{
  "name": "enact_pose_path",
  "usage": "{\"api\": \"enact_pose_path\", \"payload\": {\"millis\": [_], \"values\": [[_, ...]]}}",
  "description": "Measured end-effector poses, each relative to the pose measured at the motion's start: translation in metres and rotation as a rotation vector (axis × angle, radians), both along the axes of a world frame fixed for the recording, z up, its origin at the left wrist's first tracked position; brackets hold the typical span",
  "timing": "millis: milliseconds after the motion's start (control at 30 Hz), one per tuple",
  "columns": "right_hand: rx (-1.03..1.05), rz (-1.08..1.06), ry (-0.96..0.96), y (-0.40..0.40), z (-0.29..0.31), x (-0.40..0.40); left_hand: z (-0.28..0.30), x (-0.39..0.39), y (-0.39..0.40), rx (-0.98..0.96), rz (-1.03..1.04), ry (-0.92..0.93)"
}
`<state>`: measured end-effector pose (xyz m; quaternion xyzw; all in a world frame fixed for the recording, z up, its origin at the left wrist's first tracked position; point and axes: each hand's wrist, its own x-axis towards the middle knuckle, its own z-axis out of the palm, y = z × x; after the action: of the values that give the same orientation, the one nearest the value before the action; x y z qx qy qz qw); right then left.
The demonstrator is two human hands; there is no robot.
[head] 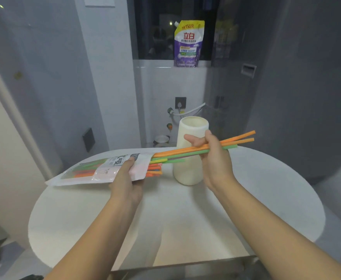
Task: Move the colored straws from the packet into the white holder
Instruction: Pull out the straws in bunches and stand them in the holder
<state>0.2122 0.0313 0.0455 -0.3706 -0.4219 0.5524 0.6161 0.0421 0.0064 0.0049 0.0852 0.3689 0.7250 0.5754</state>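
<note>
- Both hands are busy above the round white surface (pixel 266 199): the left hand (pixel 125 178) grips the packet (pixel 97 170) near its open mouth, holding it roughly level over the left part of the surface.
- Meanwhile the right hand (pixel 214 158) is closed around a small bunch of colored straws (pixel 185 151), orange and green, pinched about midway along their length.
- Their left ends lie right at the packet's mouth; whether they are fully clear of it cannot be told. Their right ends point out toward the right edge of the surface.
- More straws (pixel 155 168), orange, yellow and green, poke out of the packet's mouth, and others show through its clear window.
- Just behind the right hand, near the far edge of the surface, the white holder (pixel 191 170) stands upright; no straws rise from its open top.
- By my reading, the step in hand is drawing the bunch out of the packet.
- Next, the bunch likely needs pulling free, turning upright, and lowering end-first into the holder's opening, kept tight so none splay against the rim.
</note>
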Motion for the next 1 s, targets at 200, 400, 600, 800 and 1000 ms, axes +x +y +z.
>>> {"api": "enact_pose_path", "payload": {"millis": [200, 400, 600, 800, 1000], "values": [[0.069, -0.060, 0.260, -0.002, 0.038, -0.005, -0.001, 0.000, -0.002, -0.038, 0.001, 0.016], [0.080, -0.176, 0.304, 0.003, 0.085, -0.008, -0.009, -0.002, 0.002, -0.087, 0.028, 0.011], [0.172, -0.234, 0.213, 0.008, 0.145, -0.001, -0.013, -0.009, 0.009, -0.071, 0.031, 0.016], [0.260, -0.308, 0.182, 0.010, 0.190, 0.008, -0.014, -0.008, 0.011, -0.077, 0.003, 0.034], [0.267, -0.389, 0.147, 0.010, 0.207, 0.018, -0.013, -0.006, 0.009, -0.062, -0.011, 0.023]]}}
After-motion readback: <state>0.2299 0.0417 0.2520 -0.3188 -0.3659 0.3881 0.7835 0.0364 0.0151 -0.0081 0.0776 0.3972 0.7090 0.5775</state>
